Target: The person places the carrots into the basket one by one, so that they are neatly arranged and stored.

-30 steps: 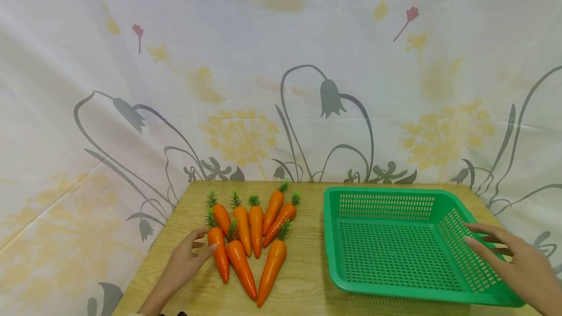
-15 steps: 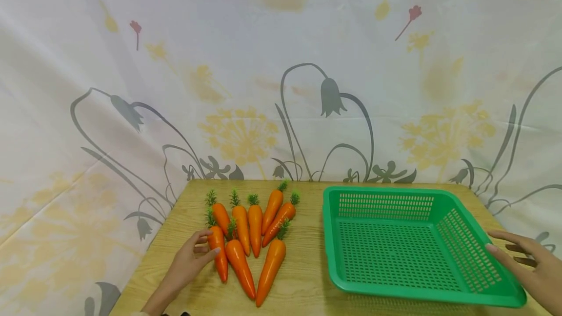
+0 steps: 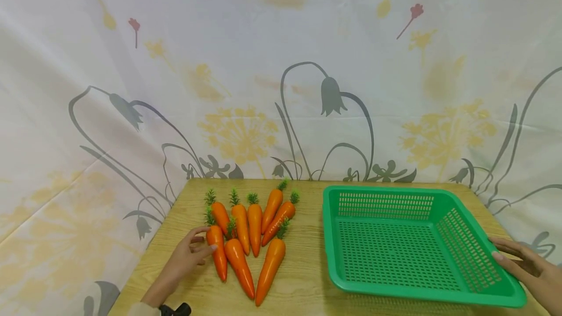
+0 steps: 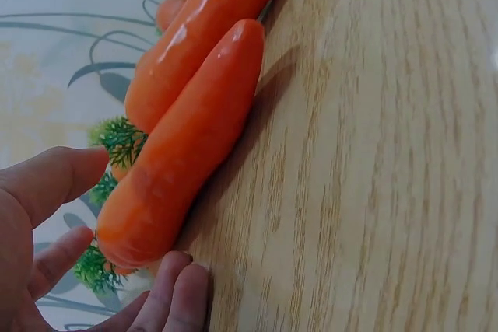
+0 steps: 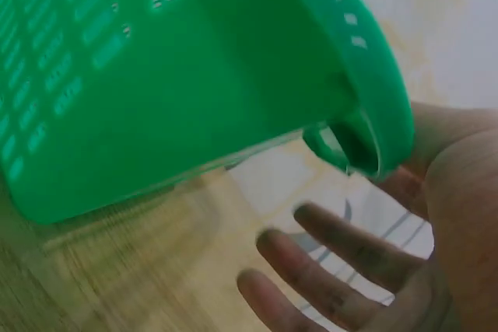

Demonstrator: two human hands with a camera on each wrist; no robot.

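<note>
Carrots [image 3: 217, 252] lie toward the left edge of the table [image 3: 303, 272]; the left hand [image 3: 184, 255] spreads around the front-left one, contact unclear. Toward the right edge sits the basket [image 3: 330, 238], the right hand [image 3: 532, 268] at its rim, fingers apart.

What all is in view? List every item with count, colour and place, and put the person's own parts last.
Carrots: eight, orange with green leafy tops, grouped on the table's left side.
Basket: one, green, on the table's right side.
Table: one, light wood-coloured, under carrots and basket.
Backdrop: whitish with grey, yellow and red plant prints, behind and beside the table.
Band: one, black, at the left wrist, partly cut off.
Sleeve: one, pale, at the left forearm.
Left hand: one, beside the leftmost front carrot.
Right hand: one, at the basket's right rim.
</note>
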